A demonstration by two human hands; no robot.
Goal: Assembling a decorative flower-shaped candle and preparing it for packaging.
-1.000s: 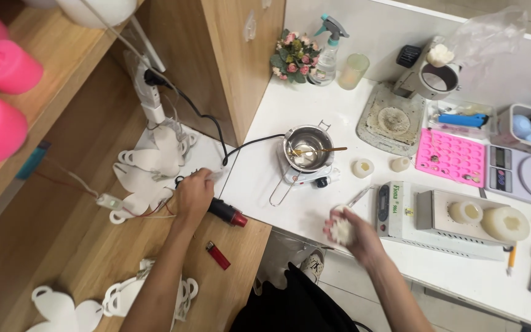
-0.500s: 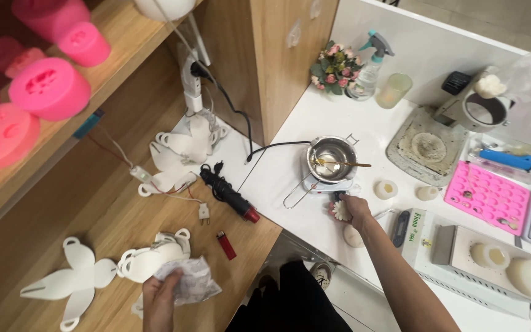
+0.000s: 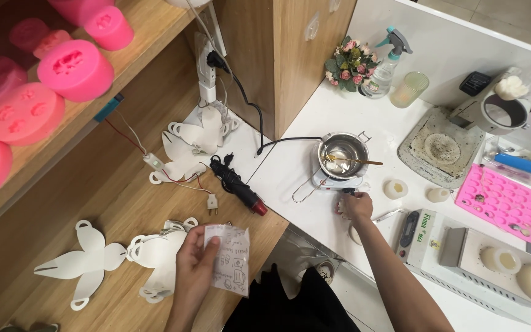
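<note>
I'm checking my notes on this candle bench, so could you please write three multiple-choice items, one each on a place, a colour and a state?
1. Where does the small steel pot stand?
A. on the wooden shelf
B. on the white counter
C. on the floor

2. What colour is the tray mould with many small holes?
A. pink
B. green
C. black

3. What does the left hand hold?
A. a lighter
B. nothing
C. a printed paper slip

Answers:
1 B: the pot sits on a small heater on the white surface.
2 A: it is bright pink.
3 C: the fingers pinch the slip, while the right hand is by the heater.
</note>
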